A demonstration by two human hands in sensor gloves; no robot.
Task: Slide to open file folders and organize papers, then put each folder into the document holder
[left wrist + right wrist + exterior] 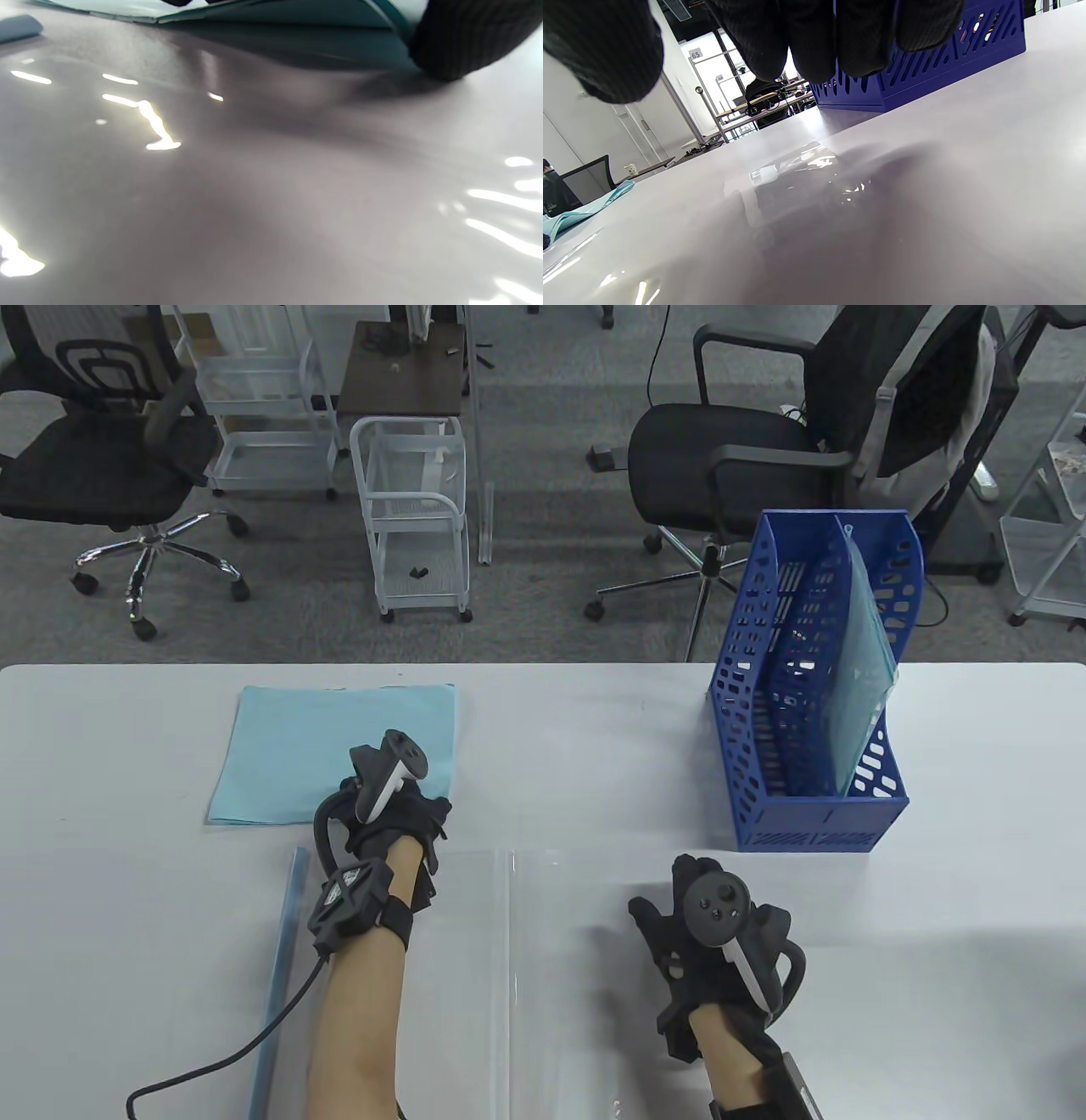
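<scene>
the left hand [386, 806] looks to grip the blue paper stack's [331, 751] near corner, the right hand [708, 937] rests flat on the open clear folder [526, 976] beneath it; lift the stack squarely

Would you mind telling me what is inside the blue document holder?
The blue document holder has one translucent green folder standing in its right compartment; the left looks empty. The folder's contents cannot be made out.
</scene>
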